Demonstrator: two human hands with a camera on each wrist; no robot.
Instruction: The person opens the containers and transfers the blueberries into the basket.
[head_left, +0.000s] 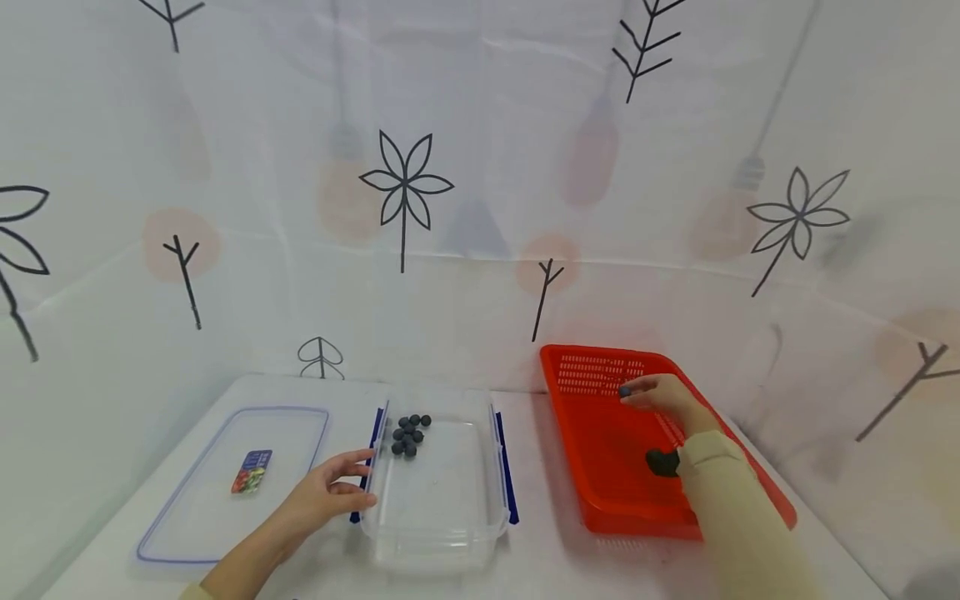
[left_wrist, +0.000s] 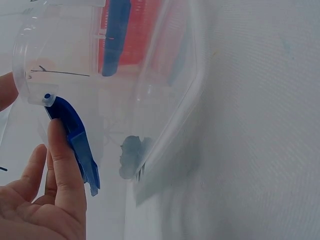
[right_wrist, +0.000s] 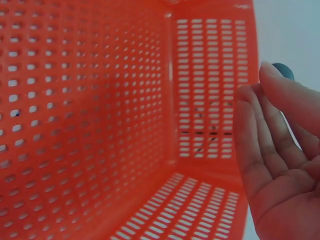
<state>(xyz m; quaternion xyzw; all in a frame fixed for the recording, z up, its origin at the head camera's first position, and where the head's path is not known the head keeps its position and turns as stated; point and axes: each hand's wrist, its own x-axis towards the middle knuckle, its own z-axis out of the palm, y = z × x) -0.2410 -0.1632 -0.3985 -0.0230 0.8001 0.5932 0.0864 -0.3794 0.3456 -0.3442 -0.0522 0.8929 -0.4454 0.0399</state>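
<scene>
My right hand point(head_left: 663, 396) pinches a blueberry point(head_left: 625, 392) between thumb and fingertips, above the far part of a red plastic basket point(head_left: 600, 500). In the right wrist view the blueberry point(right_wrist: 283, 70) shows partly behind the thumb. Below my forearm in the basket lies a dark green item point(head_left: 662, 462), partly covered by the sleeve. My left hand point(head_left: 330, 492) rests at the left side of a clear plastic container point(head_left: 438, 542), its fingers extended against a blue latch point(left_wrist: 75, 135). Several blueberries point(head_left: 408, 436) sit together in the container's far left corner.
A clear lid with a blue-purple rim point(head_left: 234, 408) lies flat on the white table left of the container, bearing a small colourful label point(head_left: 251, 472). Another blue latch point(head_left: 506, 467) hangs on the container's right side. A patterned white curtain point(head_left: 465, 317) rises behind.
</scene>
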